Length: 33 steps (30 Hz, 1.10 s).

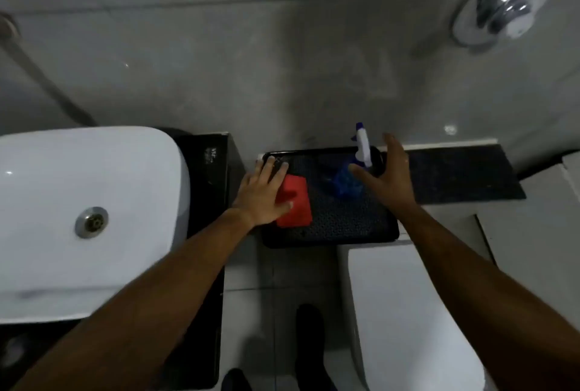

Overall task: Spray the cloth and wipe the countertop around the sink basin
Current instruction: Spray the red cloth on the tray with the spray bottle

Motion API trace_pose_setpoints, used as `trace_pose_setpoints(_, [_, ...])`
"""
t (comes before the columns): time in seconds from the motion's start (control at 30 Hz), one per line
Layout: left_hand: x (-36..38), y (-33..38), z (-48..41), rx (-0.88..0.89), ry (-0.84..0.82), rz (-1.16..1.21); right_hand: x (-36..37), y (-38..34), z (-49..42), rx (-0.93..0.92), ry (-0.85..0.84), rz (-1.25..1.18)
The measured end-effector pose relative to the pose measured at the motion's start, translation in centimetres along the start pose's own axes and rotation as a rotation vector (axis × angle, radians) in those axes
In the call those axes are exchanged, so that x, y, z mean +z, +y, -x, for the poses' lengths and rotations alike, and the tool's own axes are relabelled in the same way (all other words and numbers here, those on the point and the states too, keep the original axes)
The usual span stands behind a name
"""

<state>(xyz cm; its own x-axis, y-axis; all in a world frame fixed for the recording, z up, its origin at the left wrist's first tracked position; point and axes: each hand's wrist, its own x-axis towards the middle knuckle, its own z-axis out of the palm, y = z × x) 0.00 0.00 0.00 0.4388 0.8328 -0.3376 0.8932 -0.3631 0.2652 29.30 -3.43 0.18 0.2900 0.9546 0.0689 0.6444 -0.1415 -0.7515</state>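
A folded red cloth [296, 202] lies on a black tray [345, 224] between the sink and the toilet. My left hand [262, 194] rests flat on the cloth's left part, fingers spread and thumb on its near edge. A blue spray bottle [346, 183] with a white and blue trigger head [363, 147] stands at the tray's back right. My right hand [387, 177] hovers open just right of the bottle, thumb close to its body, not closed on it. The white sink basin [78, 218] sits on a black countertop [207, 171] at the left.
A white toilet [408, 312] stands below the tray at the right. A dark ledge [455, 174] runs along the grey tiled wall. A chrome flush valve [502, 4] is on the wall at upper right. A foot in a dark shoe [309, 343] is on the floor.
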Motion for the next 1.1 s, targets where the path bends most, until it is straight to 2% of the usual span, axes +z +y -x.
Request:
trace_pose_setpoints(0.13, [5.0,-2.5,-2.8,-0.163,-0.207,0.032,2.8,3.5,-2.0,0.02,-0.179,-0.188])
trace_pose_setpoints(0.2, [6.8,-3.7,-4.2,-0.181,-0.247,0.023,4.5,4.4,-2.7,0.064,-0.193,-0.267])
trace_pose_setpoints(0.3, [8.1,-4.8,-6.0,-0.185,-0.251,0.03,6.0,4.8,-3.9,0.131,-0.139,-0.366])
trace_pose_setpoints(0.37, [9.1,-5.3,-6.5,-0.185,-0.277,0.028,6.6,5.2,-4.8,0.113,-0.128,-0.378])
trace_pose_setpoints(0.6, [10.3,-5.8,-6.7,-0.159,-0.227,0.006,6.9,4.5,-6.7,-0.037,-0.205,-0.362])
trace_pose_setpoints(0.73, [10.1,-5.7,-6.6,-0.136,-0.194,-0.026,6.0,2.5,-6.7,-0.002,-0.234,-0.426])
trace_pose_setpoints(0.87, [9.6,-5.9,-6.6,-0.157,-0.251,-0.038,4.8,0.3,-6.6,0.054,-0.445,-0.385])
trace_pose_setpoints(0.97, [9.5,-5.7,-6.5,-0.161,-0.278,-0.022,4.8,-0.6,-4.5,0.179,-0.715,-0.319])
trace_pose_setpoints(1.1, [9.7,-5.6,-6.6,-0.176,-0.273,-0.049,6.5,0.2,-1.4,0.341,-0.918,-0.185])
